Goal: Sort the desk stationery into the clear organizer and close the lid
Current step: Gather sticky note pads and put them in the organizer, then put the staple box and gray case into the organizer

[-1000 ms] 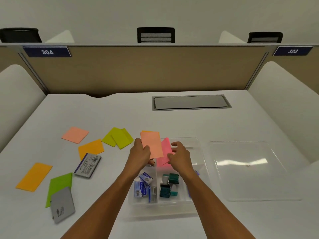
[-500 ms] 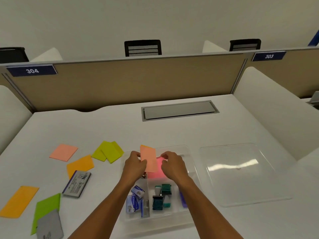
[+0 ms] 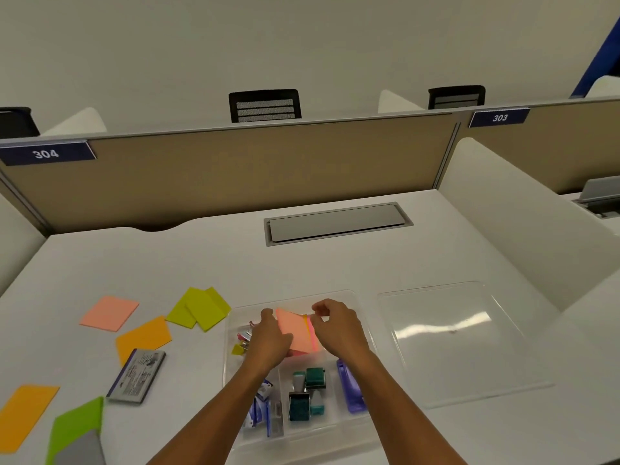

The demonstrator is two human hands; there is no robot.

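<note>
The clear organizer point(image 3: 339, 295) sits on the white desk in front of me. Both hands are over its far middle compartment. My left hand point(image 3: 270, 338) holds a salmon sticky-note pad point(image 3: 295, 328) by its left edge, lying nearly flat on pink and orange pads. My right hand point(image 3: 339, 325) pinches the stack's right edge with curled fingers. Green stamps point(image 3: 307, 391), a purple stapler point(image 3: 350, 391) and staple boxes point(image 3: 261, 402) fill the near compartments. The clear lid point(image 3: 449, 337) lies flat to the right.
Loose on the desk at left are a salmon pad point(image 3: 109, 313), two yellow-green pads point(image 3: 199, 307), orange pads point(image 3: 142, 335) point(image 3: 23, 414), a green pad point(image 3: 79, 422) and a grey staple box point(image 3: 137, 375). A grey cable hatch point(image 3: 337, 223) lies beyond.
The salmon pad went from upright in my left hand to lying low in the organizer's far compartment. Both hands sank with it; the camera shifted.
</note>
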